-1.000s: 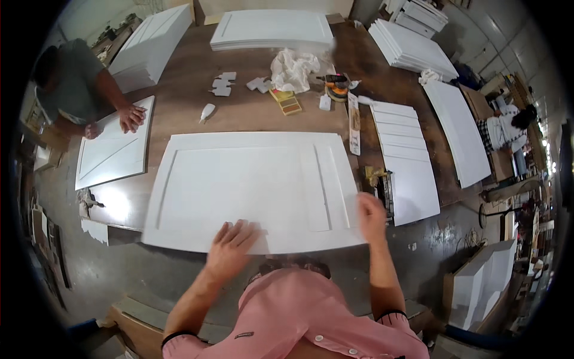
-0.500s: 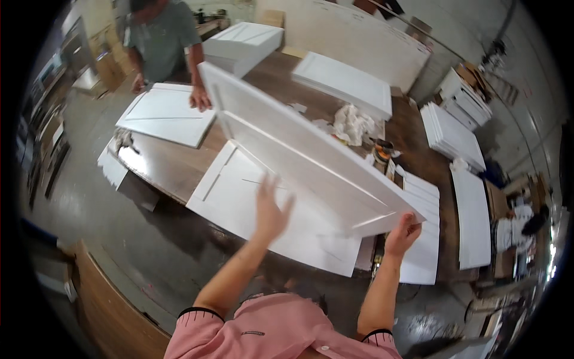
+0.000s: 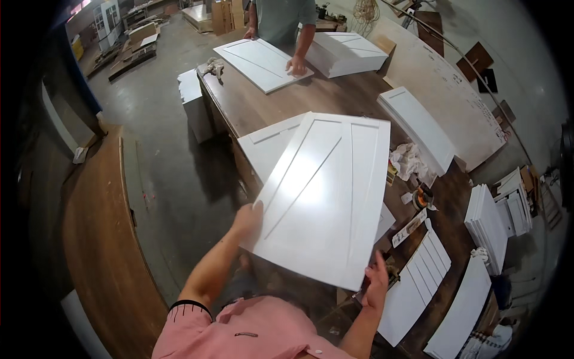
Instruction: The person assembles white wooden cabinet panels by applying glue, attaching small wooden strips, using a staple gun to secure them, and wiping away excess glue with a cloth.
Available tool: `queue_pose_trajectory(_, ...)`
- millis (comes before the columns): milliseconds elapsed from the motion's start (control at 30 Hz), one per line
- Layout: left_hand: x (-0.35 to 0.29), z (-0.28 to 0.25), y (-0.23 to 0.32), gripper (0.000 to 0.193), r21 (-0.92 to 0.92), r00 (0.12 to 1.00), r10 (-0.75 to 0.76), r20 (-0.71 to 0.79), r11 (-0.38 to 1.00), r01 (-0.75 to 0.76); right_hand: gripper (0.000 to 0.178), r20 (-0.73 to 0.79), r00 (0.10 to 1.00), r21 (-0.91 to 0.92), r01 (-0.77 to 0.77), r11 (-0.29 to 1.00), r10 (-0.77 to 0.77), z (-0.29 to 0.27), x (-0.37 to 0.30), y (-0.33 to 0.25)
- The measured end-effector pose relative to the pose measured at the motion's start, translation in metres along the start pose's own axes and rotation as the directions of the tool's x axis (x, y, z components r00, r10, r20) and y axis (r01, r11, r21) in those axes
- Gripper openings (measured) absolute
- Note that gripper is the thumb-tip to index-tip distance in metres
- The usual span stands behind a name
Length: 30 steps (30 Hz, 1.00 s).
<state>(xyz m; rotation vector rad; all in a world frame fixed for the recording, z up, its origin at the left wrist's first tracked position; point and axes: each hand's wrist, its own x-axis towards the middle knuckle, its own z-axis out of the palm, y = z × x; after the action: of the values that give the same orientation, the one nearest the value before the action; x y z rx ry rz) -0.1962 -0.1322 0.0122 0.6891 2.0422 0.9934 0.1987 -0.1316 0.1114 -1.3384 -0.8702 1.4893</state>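
Note:
A white cabinet door panel (image 3: 323, 197) with routed grooves is tilted up in front of me, its face toward me and a bright glare on it. My left hand (image 3: 246, 220) grips its left edge, most of the fingers hidden by the panel. Beside the lower right corner, my right hand (image 3: 375, 281) has its fingers stretched and apart; whether it touches the edge I cannot tell. Another white panel (image 3: 269, 143) lies flat on the brown table (image 3: 239, 110) beneath the raised one and is partly covered by it.
Across the table a person (image 3: 281, 21) rests a hand on a white panel (image 3: 257, 63). To the right lie crumpled paper (image 3: 412, 161), an orange-and-black sander (image 3: 423, 194) and a grooved white panel (image 3: 415, 287). A brown board (image 3: 98, 221) stands to my left.
The raised panel has swung round and come lower, now turned face toward me. My left hand has gone from free in the air to gripping its left edge; my right hand's fingers have loosened.

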Motion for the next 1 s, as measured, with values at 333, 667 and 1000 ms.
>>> queue_pose_trajectory(333, -0.162, -0.067, -0.141, 0.057, -0.07, 0.933, -0.185, -0.308, 0.983, 0.172, 0.046, 0.118, 0.992, -0.247, -0.012, 0.969, 0.043, -0.011, -0.033, 0.141)
queue_pose_trajectory(667, -0.427, -0.163, -0.305, 0.053, -0.458, 0.546, -0.477, -0.689, 0.87, 0.182, 0.035, 0.746, 0.665, -0.463, 0.494, 0.736, 0.023, 0.147, -0.125, 0.19)
queue_pose_trajectory(1000, -0.724, -0.154, -0.406, 0.041, -0.694, -0.381, -0.624, -0.683, 0.716, 0.071, 0.022, 0.852, -0.189, -0.355, 0.477, 0.804, 0.488, 0.312, -0.446, 0.268)
